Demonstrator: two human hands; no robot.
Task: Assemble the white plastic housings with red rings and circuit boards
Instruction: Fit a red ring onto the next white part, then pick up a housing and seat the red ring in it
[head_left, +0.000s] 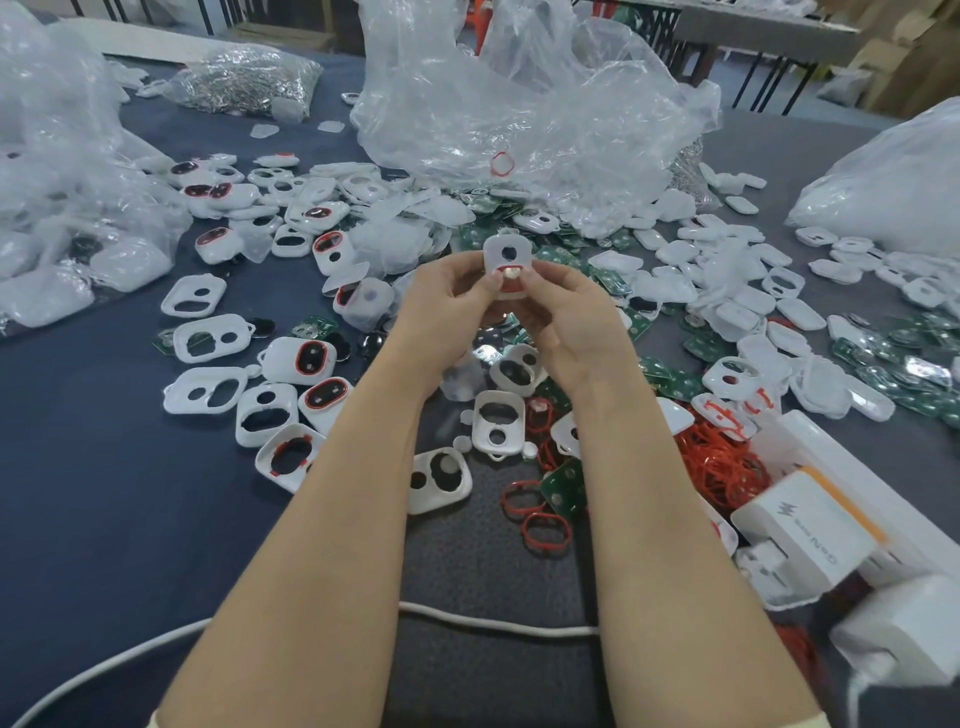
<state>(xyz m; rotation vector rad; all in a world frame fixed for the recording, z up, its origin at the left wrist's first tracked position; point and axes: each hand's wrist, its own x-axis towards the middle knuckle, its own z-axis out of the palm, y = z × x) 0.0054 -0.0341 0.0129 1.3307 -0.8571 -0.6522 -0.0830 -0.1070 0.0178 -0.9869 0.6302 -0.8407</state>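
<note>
White housing (508, 265), seemingly red-ringed, pinched by left hand (447, 301), right hand (571, 322).

I see matt white plastic housings (514, 428), thin red rubbery rings (722, 462), glossy green circuit boards (563, 488), crinkled clear film bags (519, 104), matt dark cloth desk (104, 493).

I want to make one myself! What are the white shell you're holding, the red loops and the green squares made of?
The held white housing looks like moulded plastic: smooth, matte, with clean cut-outs. The red rings seem rubber or silicone, as they lie thin and bent, though that is uncertain. The green circuit boards look like rigid lacquered board with shiny metal pads.
</note>
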